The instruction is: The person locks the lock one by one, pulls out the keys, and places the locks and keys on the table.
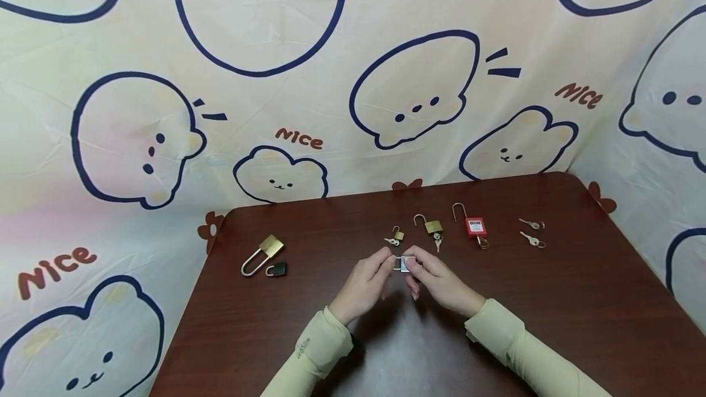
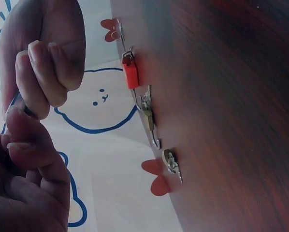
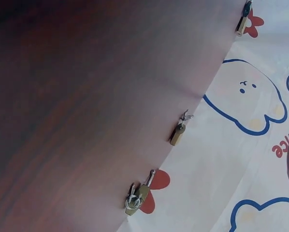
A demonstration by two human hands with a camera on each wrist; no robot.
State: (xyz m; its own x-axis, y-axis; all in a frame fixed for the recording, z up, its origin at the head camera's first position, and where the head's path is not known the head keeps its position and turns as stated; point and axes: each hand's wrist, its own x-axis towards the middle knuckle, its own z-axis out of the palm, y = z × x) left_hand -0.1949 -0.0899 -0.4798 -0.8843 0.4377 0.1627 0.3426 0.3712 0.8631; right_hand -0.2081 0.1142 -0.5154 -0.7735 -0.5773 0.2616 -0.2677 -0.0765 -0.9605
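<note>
Above the middle of the table, both hands meet at a small silver padlock (image 1: 407, 264). The left hand (image 1: 364, 280) pinches its shackle end between thumb and fingers. From the other side, the right hand (image 1: 438, 277) holds the lock's body, thumb on the front face. In the left wrist view the left hand's curled fingers are low and the right hand (image 2: 48, 58) is above, mostly hiding the lock. Beyond them lie a small brass padlock (image 1: 399, 236) with keys, a larger brass padlock (image 1: 434, 226) with keys, and a red padlock (image 1: 475, 226), all with raised shackles.
At the table's left lie a long-shackled brass padlock (image 1: 272, 245) and a small black padlock (image 1: 279, 269). Two sets of loose keys (image 1: 532, 240) lie at the right. A printed cloth (image 1: 331, 170) hangs behind the brown table (image 1: 248, 336).
</note>
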